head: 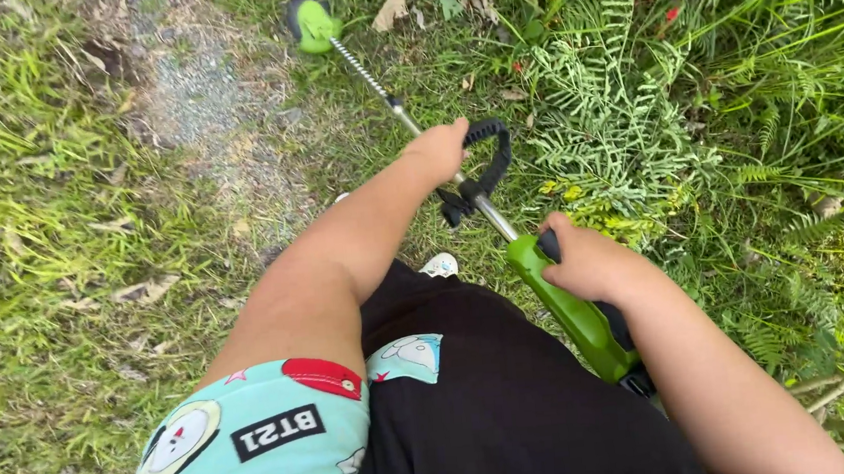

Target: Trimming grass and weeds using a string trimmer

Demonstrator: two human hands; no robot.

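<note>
Green grass trimmer (502, 231) runs diagonally away up-left, head (310, 20) over grass; left hand (438, 148) clamped on black loop handle (491, 156), farther forward, right hand (590, 264) gripping rear green grip.

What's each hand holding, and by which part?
Both hold a green string trimmer. Left hand grips the black loop handle on the shaft; right hand grips the rear handle on the green body.
</note>
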